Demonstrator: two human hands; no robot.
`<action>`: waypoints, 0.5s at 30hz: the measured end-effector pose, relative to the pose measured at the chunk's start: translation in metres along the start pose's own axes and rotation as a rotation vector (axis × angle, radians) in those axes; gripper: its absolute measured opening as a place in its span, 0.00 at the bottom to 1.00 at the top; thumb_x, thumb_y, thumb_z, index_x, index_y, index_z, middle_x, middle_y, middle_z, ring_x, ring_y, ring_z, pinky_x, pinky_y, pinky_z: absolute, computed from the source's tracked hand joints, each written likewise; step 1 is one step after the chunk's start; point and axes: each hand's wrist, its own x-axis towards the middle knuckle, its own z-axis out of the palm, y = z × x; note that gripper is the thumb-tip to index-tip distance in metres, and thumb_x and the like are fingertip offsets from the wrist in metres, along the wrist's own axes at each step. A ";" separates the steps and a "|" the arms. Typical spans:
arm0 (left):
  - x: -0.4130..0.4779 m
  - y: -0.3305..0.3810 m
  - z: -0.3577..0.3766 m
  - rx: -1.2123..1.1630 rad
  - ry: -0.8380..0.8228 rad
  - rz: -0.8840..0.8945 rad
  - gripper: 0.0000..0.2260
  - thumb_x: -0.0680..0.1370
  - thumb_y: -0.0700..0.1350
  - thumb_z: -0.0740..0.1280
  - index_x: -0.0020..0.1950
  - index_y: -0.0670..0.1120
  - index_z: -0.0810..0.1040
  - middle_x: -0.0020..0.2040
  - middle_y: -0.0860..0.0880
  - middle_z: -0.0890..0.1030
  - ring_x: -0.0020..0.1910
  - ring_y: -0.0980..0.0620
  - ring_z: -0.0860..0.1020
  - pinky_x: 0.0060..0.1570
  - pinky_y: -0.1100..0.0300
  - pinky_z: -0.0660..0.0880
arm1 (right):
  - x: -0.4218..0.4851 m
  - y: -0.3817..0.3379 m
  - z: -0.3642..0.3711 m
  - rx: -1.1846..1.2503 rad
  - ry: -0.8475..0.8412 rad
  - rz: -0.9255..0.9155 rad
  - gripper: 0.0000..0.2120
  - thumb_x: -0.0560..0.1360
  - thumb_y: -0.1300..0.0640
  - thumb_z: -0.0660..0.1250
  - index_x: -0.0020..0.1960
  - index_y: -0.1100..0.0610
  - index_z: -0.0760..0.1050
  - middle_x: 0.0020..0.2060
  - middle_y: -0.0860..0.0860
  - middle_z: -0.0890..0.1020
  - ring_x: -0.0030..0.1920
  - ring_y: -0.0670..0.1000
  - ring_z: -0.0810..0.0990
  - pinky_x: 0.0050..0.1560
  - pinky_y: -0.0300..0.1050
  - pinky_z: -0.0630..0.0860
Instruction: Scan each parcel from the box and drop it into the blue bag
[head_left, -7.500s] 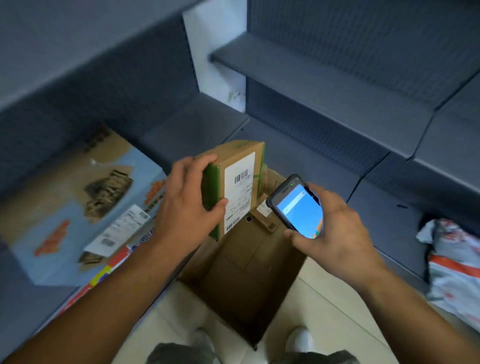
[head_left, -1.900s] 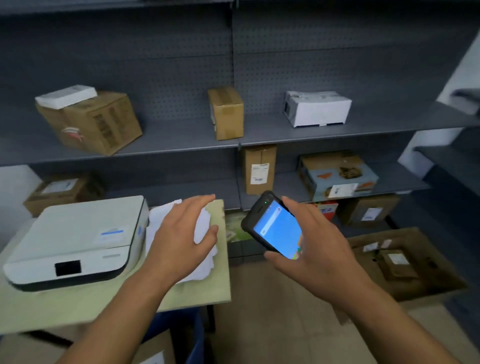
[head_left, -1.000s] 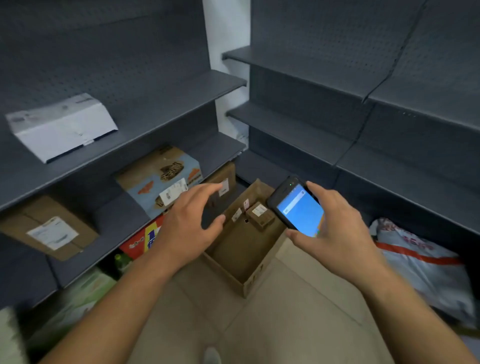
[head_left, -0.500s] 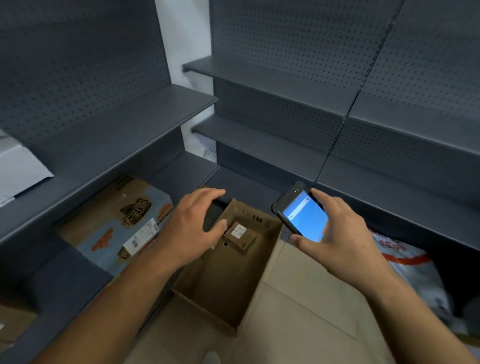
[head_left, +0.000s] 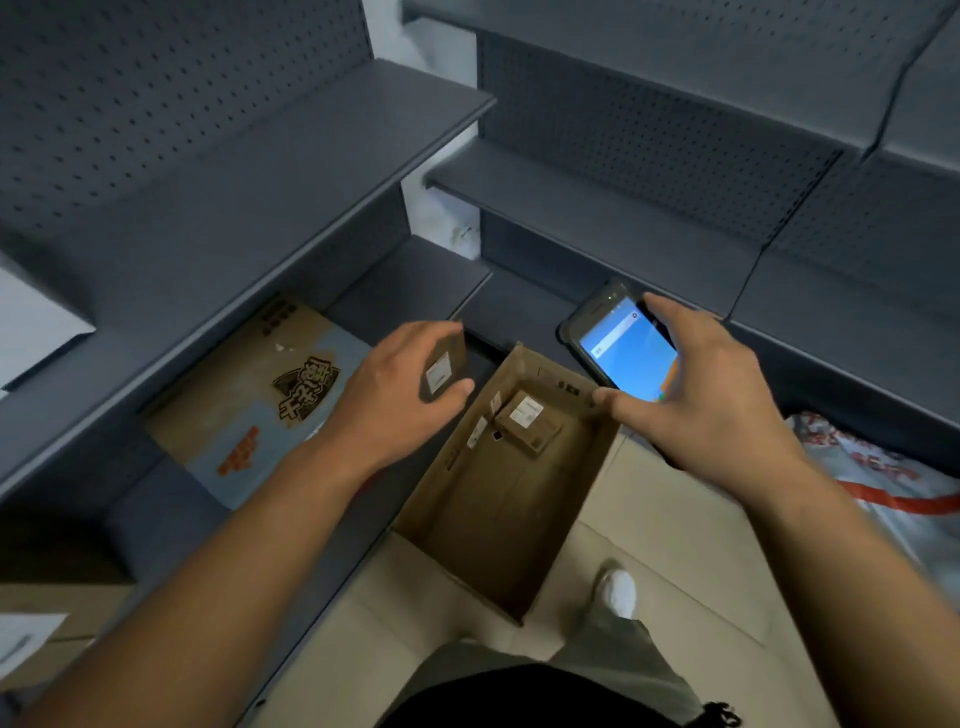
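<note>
An open brown cardboard box (head_left: 483, 525) stands on the floor below me. One small brown parcel (head_left: 529, 423) with a white label lies at its far end. My left hand (head_left: 400, 400) is above the box's left wall, shut on another small brown parcel (head_left: 445, 366) whose white label faces me. My right hand (head_left: 696, 410) holds a phone scanner (head_left: 621, 345) with a lit blue screen over the box's far right corner. The blue bag is out of view.
Grey metal shelves (head_left: 597, 208) fill the corner ahead and to the left. A blue and brown printed carton (head_left: 244, 410) lies on the low left shelf. A white and red plastic sack (head_left: 893, 483) lies at right. My shoe (head_left: 615, 590) is beside the box.
My left hand was open above the box; now it grips a small labelled parcel. The view has tilted further down over the box. The phone stays in my right hand.
</note>
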 end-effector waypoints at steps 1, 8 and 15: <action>0.004 -0.003 0.006 0.009 -0.005 -0.019 0.26 0.78 0.59 0.68 0.75 0.55 0.69 0.70 0.54 0.73 0.66 0.58 0.71 0.59 0.61 0.66 | 0.010 0.007 0.005 0.013 -0.014 -0.003 0.45 0.66 0.43 0.78 0.77 0.46 0.59 0.71 0.47 0.69 0.68 0.51 0.69 0.57 0.44 0.67; 0.038 -0.017 0.066 0.036 -0.047 -0.200 0.29 0.77 0.68 0.64 0.76 0.63 0.63 0.72 0.57 0.72 0.68 0.58 0.72 0.62 0.55 0.72 | 0.084 0.076 0.049 0.096 -0.140 0.008 0.45 0.67 0.44 0.78 0.76 0.46 0.58 0.70 0.48 0.69 0.66 0.52 0.69 0.55 0.47 0.75; 0.105 -0.041 0.151 0.077 -0.067 -0.285 0.33 0.75 0.71 0.60 0.77 0.60 0.64 0.74 0.55 0.73 0.72 0.52 0.72 0.65 0.49 0.73 | 0.140 0.156 0.108 0.097 -0.210 0.049 0.44 0.67 0.45 0.78 0.77 0.47 0.59 0.69 0.49 0.70 0.65 0.52 0.69 0.51 0.43 0.67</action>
